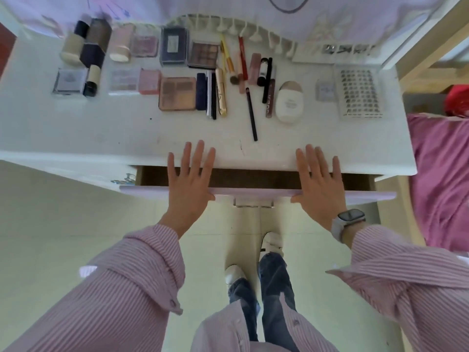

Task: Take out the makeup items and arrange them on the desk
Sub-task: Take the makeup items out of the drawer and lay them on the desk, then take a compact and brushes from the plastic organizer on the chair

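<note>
Both hands flat, fingers spread straight: left hand (189,184) and right hand (320,184) press on the lilac front of the drawer (253,193), which sits partly open under the tabletop's (127,133) near edge. Makeup items lie in rows along the far half of the tabletop: eyeshadow palette (177,93), bottles at far left, black pencil (251,115) mid, white compact (288,102), lash tray (359,94) near right edge. Smartwatch (351,215) on right wrist.
</note>
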Action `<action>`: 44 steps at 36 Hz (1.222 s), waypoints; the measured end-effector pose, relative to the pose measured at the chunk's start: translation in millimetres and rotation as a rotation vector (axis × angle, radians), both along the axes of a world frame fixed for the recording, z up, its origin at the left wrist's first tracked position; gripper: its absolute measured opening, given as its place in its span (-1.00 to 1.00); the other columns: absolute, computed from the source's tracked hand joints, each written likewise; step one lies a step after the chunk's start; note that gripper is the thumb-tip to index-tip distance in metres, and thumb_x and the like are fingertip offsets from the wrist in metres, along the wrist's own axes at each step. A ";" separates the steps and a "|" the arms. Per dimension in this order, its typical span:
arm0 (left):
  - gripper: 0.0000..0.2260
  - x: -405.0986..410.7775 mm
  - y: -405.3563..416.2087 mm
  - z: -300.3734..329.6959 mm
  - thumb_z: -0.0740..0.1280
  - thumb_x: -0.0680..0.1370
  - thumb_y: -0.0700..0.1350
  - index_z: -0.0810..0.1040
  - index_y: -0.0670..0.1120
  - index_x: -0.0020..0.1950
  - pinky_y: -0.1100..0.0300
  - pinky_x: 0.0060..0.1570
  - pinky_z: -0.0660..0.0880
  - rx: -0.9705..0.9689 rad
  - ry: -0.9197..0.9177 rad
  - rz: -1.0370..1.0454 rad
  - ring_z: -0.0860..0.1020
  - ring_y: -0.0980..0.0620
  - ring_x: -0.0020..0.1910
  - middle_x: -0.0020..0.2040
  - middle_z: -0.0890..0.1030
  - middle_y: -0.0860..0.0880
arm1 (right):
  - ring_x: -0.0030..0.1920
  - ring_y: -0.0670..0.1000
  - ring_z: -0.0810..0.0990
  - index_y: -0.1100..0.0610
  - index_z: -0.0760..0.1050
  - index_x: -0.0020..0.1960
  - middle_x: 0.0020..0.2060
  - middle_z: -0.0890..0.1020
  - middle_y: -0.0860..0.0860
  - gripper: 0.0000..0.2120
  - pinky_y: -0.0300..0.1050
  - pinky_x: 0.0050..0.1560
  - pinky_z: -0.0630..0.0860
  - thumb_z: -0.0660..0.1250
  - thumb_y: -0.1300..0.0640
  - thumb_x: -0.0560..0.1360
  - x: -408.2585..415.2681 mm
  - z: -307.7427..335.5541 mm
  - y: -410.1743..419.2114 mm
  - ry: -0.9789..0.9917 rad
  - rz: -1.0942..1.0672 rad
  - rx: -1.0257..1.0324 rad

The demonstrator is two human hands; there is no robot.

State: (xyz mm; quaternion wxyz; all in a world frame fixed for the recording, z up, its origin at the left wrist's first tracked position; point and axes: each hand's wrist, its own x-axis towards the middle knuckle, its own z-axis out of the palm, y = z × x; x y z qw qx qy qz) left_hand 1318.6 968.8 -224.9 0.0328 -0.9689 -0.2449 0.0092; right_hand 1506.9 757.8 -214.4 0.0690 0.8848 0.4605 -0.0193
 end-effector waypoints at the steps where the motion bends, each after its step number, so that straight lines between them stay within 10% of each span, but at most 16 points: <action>1: 0.06 0.8 2.2 -2.9 0.60 0.16 0.09 0.09 -0.13 0.49 -0.26 0.37 0.03 0.019 0.007 -0.037 0.12 -0.24 0.47 0.50 0.16 -0.20 | 0.42 0.29 0.20 0.22 -0.01 0.46 0.43 0.21 0.27 0.13 0.30 0.34 0.08 0.59 -0.06 0.14 0.7 -3.6 0.2 -0.002 0.016 -0.004; 8: -0.22 12.6 10.6 -20.0 0.63 0.13 -0.08 0.35 -0.14 0.25 -0.21 0.22 0.35 0.028 -0.157 -0.009 0.41 -0.20 0.22 0.24 0.47 -0.15 | 0.08 0.28 0.54 0.26 0.31 0.20 0.10 0.55 0.24 -0.22 0.19 0.14 0.44 0.61 0.07 0.12 12.9 -10.1 11.8 -0.079 0.071 0.116; 17: -0.47 22.6 11.6 -36.6 0.54 0.26 -0.23 0.37 -0.13 0.14 -0.18 0.23 0.26 0.112 -0.339 0.001 0.37 -0.15 0.13 0.14 0.37 -0.12 | -0.04 0.23 0.53 0.23 0.35 0.09 -0.02 0.56 0.20 -0.40 0.10 0.06 0.27 0.56 0.10 0.19 21.0 -21.8 16.5 -0.172 0.088 0.222; 28: -0.59 -2.9 -14.0 43.5 0.29 0.54 -0.15 0.35 -0.07 0.38 0.04 0.38 0.22 -0.395 -0.241 0.331 0.29 -0.05 0.40 0.39 0.37 -0.06 | -0.11 0.23 0.59 0.23 0.55 -0.18 -0.11 0.59 0.19 -0.79 0.04 -0.21 0.53 0.34 0.24 0.19 -7.9 41.9 44.5 0.089 -0.019 0.074; 31: -0.61 -38.5 -22.5 85.8 0.29 0.54 -0.15 0.39 -0.13 0.37 0.03 0.31 0.30 -0.362 -0.317 0.516 0.37 -0.08 0.35 0.34 0.44 -0.09 | 0.09 0.20 0.54 0.18 0.57 0.01 0.09 0.58 0.12 -0.76 0.07 -0.02 0.50 0.39 0.18 0.35 -21.6 83.6 66.2 0.289 0.131 0.125; 35: -0.72 -99.9 -47.7 145.6 0.34 0.45 -0.19 0.57 -0.17 0.15 -0.01 0.03 0.50 -0.221 -0.462 0.724 0.61 -0.14 0.04 0.06 0.63 -0.12 | 0.23 0.04 0.43 0.07 0.37 0.30 0.21 0.50 -0.02 -0.51 -0.08 0.20 0.35 -0.13 -0.07 0.52 -71.8 148.5 99.8 0.504 0.504 0.137; 44: -0.68 -274.3 -166.9 280.8 0.19 0.59 -0.06 0.42 -0.04 0.35 0.11 0.26 0.31 0.048 -0.519 1.269 0.43 0.01 0.28 0.32 0.46 0.01 | 0.00 0.12 0.54 0.15 0.47 -0.01 -0.07 0.60 0.06 -0.81 0.04 0.04 0.46 0.09 0.13 0.56 -252.8 266.1 115.6 0.694 1.085 0.229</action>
